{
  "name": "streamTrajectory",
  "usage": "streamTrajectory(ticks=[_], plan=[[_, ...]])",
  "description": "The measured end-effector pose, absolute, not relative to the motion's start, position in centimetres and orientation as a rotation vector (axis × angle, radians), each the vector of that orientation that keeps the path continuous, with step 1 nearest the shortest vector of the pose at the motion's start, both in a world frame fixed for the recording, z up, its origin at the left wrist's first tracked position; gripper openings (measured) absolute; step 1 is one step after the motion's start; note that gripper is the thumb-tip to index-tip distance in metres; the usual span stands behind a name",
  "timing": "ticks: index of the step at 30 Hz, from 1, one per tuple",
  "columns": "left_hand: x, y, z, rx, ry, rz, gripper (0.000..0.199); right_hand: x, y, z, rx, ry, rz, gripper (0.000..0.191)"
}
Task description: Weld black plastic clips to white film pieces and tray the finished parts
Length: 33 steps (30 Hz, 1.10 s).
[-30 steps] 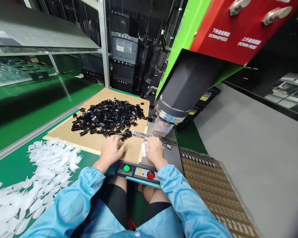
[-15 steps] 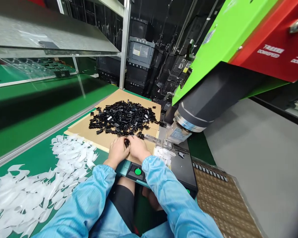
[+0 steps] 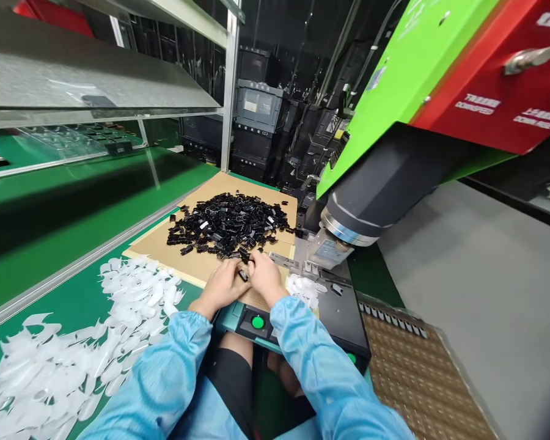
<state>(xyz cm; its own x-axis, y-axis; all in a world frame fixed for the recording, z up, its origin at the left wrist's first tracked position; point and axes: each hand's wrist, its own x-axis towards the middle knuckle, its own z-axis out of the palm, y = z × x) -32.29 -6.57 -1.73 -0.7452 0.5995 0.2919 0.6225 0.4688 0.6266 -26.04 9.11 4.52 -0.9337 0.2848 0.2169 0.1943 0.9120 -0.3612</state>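
Note:
At the front edge of the brown cardboard [image 3: 197, 273], my left hand [image 3: 223, 283] has its fingers closed around a small black part [image 3: 243, 275]. Close beside it, my right hand [image 3: 264, 273] has its fingers bent together near the front of the black pile; what they hold, if anything, is hidden. The pile of black parts [image 3: 229, 223] spreads over the cardboard just beyond both hands. Small white pieces [image 3: 304, 289] lie to the right of my right hand.
Many white curved pieces [image 3: 59, 373] cover the green table at the left. A green button [image 3: 257, 322] sits below my hands. At the right a green and red machine [image 3: 421, 98] overhangs a metal fixture [image 3: 311, 269]. A brown tray [image 3: 417, 366] stands lower right.
My right hand has moved slightly right, apart from my left, towards the front of the pile. The black part between the hands shows more clearly. The whole view has shifted a little.

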Motion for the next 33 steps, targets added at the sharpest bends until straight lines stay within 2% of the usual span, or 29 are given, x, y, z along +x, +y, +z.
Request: streamTrajectory(ticks=[2,5,10,19,28,33], plan=[[-32.9,-7.0,-2.1,-1.236,-2.619,-1.218,0.062,-23.8,11.2,3.8,-0.320,-2.645,0.683,0.019],[-33.5,-7.6,-2.2,-1.418,-2.555,-1.267,0.041,-19.7,14.9,2.1,-0.330,-2.430,0.913,0.020],[-33.3,-7.5,-2.1,-1.425,-2.599,-1.246,0.024,-13.2,20.5,-0.4,-0.533,-2.253,0.983,0.024],[-29.5,-4.8,-1.9,-1.530,-2.652,-1.171,0.021,-11.4,25.6,-0.4,-0.634,-2.247,0.611,0.037],[-26.6,-3.8,-2.3,-1.502,-2.683,-1.102,0.019,-12.9,25.4,1.3,-0.711,-2.618,0.151,0.031],[-26.5,-0.4,-2.9,-1.368,-2.505,-1.243,0.022,-12.1,25.1,1.8,-0.721,-2.702,0.088,0.038]])
